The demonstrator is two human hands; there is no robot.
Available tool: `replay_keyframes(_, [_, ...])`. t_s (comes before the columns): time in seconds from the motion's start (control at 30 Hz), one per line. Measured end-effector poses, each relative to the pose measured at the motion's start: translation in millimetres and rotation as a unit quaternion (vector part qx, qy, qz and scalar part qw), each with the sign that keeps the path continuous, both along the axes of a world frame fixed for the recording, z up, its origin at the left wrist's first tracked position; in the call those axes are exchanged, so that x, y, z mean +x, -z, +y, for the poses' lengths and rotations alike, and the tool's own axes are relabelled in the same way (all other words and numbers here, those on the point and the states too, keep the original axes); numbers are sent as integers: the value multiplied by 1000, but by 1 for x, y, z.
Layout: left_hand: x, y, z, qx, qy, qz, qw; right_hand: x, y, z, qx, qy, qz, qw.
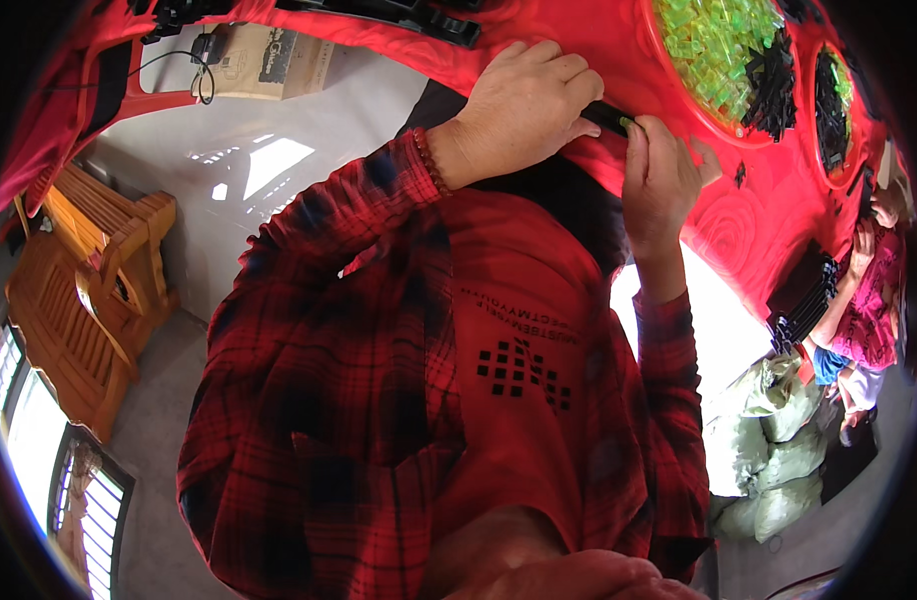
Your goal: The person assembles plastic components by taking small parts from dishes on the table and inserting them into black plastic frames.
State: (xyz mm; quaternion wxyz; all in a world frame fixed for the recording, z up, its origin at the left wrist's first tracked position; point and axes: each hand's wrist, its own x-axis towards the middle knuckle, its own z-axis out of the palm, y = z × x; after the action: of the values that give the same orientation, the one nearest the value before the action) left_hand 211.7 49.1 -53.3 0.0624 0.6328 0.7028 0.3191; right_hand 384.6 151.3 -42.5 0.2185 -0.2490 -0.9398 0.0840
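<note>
My left hand [527, 108] is closed round a slim black plastic piece [603, 116] at the edge of the red-covered table. Its fingers hide most of that piece. Opposite it, my right hand [662, 178] pinches a small yellow-green bit [626, 122] against the end of the black piece. Only a sliver of this bit shows between thumb and finger. Beyond my right hand stands a round red tray [669, 75], heaped with glossy yellow-green pieces [717, 50] and a pile of small black parts [772, 90].
A second red tray [825, 172] with black parts stands farther right on the red cloth [749, 215]. Long black parts [409, 18] lie at the far left. Another person [869, 290] works at the right, near stacked pale sacks [769, 450]. A wooden bench [89, 290] is at left.
</note>
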Motion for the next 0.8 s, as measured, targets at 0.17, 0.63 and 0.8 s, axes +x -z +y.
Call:
replay_keyframes(0.17, [0,-2,0,0,-4,2,1000,-1,-2,2,22,-18,22,999])
replay_keyframes(0.63, [-2,-1,-1,11,1,3,1000,5,2,0,-28,-1,40,999])
replay_keyframes(0.8, [-1,-1,0,11,-3,3,1000,3,0,3,-25,-14,34,999])
